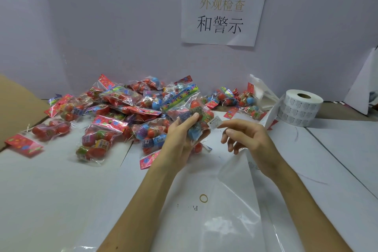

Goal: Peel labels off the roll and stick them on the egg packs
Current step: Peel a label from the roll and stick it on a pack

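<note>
Over the middle of the table (51, 190), I see the left hand (182, 137) grasping one egg pack (196, 112), fingers curled round it and thumb pressed on its front, lifted clear of the surface. Just right of it, the right hand (249, 139) holds a small white label (213, 123) at its fingertips, right at the pack's edge, the other fingers loosely curled. The roll (300, 108) stands far right with its strip trailing toward the hands, the pile (122, 108) of packs lies far left, and a clear bag (231, 190) with a rubber band (203, 198) lies near me.
</note>
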`<state>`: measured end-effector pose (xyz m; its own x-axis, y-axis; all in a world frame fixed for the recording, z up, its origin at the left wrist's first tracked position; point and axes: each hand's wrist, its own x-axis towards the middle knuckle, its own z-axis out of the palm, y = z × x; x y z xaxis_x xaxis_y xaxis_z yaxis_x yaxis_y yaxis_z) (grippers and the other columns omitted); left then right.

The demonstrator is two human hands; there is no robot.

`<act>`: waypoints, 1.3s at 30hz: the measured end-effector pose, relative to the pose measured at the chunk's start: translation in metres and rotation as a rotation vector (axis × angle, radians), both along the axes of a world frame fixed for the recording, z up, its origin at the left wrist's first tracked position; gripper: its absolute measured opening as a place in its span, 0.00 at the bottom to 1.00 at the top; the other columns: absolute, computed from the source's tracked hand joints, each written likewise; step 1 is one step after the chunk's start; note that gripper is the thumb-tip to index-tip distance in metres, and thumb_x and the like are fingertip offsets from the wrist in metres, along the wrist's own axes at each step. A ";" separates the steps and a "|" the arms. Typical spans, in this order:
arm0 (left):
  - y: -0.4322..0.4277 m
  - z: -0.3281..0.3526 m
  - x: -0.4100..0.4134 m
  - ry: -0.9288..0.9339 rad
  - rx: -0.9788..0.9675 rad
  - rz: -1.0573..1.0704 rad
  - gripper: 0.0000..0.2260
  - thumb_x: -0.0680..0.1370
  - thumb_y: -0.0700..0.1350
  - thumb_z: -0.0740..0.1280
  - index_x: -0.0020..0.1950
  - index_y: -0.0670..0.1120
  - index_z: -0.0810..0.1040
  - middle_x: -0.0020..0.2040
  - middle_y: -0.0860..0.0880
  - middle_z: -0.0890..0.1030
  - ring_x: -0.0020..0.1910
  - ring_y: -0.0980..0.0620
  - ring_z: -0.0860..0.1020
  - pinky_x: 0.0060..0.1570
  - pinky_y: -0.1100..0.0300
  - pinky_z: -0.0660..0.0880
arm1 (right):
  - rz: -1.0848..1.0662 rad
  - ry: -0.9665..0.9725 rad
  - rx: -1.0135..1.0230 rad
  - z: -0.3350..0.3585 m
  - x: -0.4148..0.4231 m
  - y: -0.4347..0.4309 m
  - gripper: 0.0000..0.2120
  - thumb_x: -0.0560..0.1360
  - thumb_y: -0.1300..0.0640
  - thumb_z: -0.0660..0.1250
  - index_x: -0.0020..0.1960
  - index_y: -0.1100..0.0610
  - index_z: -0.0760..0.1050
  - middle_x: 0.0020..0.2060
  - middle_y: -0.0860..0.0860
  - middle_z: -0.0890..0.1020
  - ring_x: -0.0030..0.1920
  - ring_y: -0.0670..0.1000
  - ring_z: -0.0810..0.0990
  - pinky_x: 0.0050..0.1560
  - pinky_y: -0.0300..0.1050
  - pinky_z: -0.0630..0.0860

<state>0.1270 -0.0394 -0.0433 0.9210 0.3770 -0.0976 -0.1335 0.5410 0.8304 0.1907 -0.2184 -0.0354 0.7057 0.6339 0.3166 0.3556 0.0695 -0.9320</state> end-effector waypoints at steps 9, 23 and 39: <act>-0.002 0.001 0.000 0.019 0.028 -0.001 0.22 0.80 0.44 0.70 0.72 0.39 0.71 0.55 0.43 0.86 0.52 0.46 0.86 0.48 0.56 0.84 | -0.021 -0.029 -0.073 0.002 -0.004 0.002 0.12 0.74 0.53 0.67 0.55 0.50 0.82 0.37 0.51 0.85 0.34 0.49 0.79 0.35 0.41 0.77; -0.003 -0.001 0.002 0.053 0.087 0.026 0.23 0.78 0.44 0.72 0.72 0.41 0.71 0.60 0.44 0.84 0.59 0.43 0.83 0.56 0.52 0.81 | -0.091 -0.152 -0.141 -0.005 0.002 0.003 0.14 0.79 0.62 0.68 0.56 0.44 0.81 0.38 0.49 0.85 0.34 0.48 0.80 0.36 0.41 0.79; 0.001 -0.010 0.005 0.051 0.241 0.033 0.22 0.74 0.36 0.75 0.67 0.42 0.76 0.59 0.45 0.85 0.55 0.45 0.85 0.57 0.54 0.81 | -0.141 -0.233 -0.190 -0.011 0.005 0.004 0.15 0.79 0.60 0.70 0.55 0.38 0.79 0.39 0.45 0.85 0.34 0.47 0.82 0.35 0.36 0.77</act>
<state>0.1316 -0.0386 -0.0529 0.9040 0.4249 -0.0472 -0.1023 0.3223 0.9411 0.1962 -0.2145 -0.0460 0.7134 0.5980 0.3654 0.5544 -0.1626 -0.8163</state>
